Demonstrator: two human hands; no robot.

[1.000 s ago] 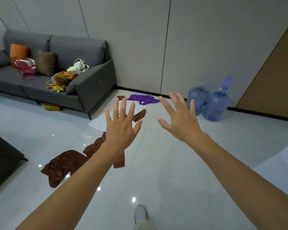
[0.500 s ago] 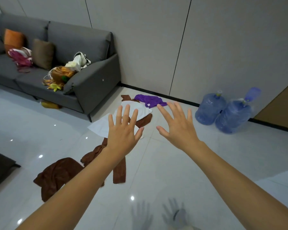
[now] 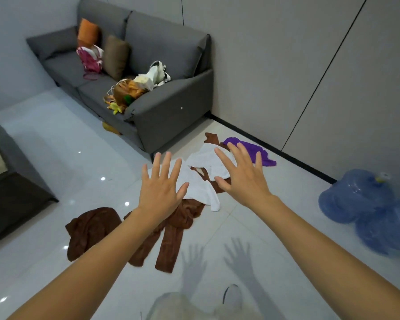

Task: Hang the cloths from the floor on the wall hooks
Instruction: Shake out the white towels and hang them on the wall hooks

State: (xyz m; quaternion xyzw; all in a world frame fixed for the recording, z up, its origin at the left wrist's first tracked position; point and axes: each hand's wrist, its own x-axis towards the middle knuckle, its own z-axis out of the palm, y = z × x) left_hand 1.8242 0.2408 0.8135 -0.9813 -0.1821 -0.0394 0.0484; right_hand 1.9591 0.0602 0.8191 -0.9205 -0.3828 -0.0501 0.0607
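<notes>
Fingers [image 3: 166,166] splayed, crumpled brown cloths [image 3: 171,241] below

One grey sofa [image 3: 171,105] carries two cushions: one orange cushion [image 3: 88,31] and one brown cushion [image 3: 116,56]. On the floor off the sofa's near end lie one purple cloth [image 3: 266,157], what look like two white cloths [image 3: 203,195], and at least three brown cloths [image 3: 90,227]; overlaps hide the exact count. Well right of the sofa are two blue water bottles [image 3: 356,197]. Two hands show: left hand [image 3: 159,195], right hand [image 3: 247,181].
</notes>
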